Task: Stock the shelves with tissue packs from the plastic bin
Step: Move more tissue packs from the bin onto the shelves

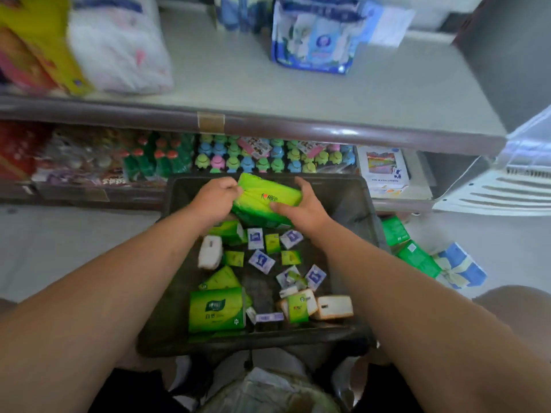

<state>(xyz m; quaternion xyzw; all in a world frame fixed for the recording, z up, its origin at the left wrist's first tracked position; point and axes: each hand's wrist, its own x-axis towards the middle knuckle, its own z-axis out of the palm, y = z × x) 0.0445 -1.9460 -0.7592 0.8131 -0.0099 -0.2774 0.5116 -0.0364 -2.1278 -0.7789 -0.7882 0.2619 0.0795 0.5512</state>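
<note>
Green tissue pack at far edge of plastic bin | left hand pinches its left end | right hand grips its right end

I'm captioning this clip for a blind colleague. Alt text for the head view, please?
Two hands hold a green tissue pack over the far end of a dark plastic bin, left hand at one end, right hand at the other. Smaller packs lie scattered in the bin; a grey shelf beyond holds a blue-and-white pack.
</note>
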